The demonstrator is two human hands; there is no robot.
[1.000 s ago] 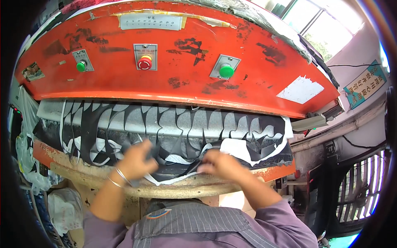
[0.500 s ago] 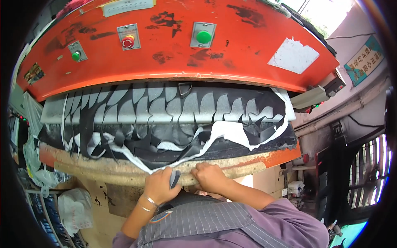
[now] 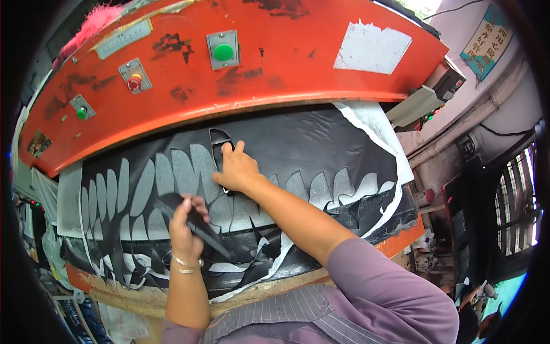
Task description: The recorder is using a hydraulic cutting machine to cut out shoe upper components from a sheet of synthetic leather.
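A black sheet of leather-like material (image 3: 303, 135) with a ragged white edge lies on the pale press bed, with rows of leaf-shaped holes cut through it. On it, below the red press head, my right hand (image 3: 238, 167) grips a narrow metal-edged cutting die (image 3: 218, 136). The hand covers much of the die's lower part. To the left and nearer me, my left hand (image 3: 187, 229) is closed on dark cut pieces (image 3: 209, 236), long and narrow and smeared by motion. I cannot make out how many it holds.
The red press head (image 3: 275, 74) spans the far side, carrying a green button (image 3: 223, 53) and a red stop button (image 3: 134, 83). Torn black and white strips (image 3: 252, 266) hang over the near edge. A control box (image 3: 438, 92) juts out at the right.
My right hand has gone from the bed's near edge to the die. The left has risen over the sheet with its pieces. More uncut sheet shows, and the view has shifted and tilted.
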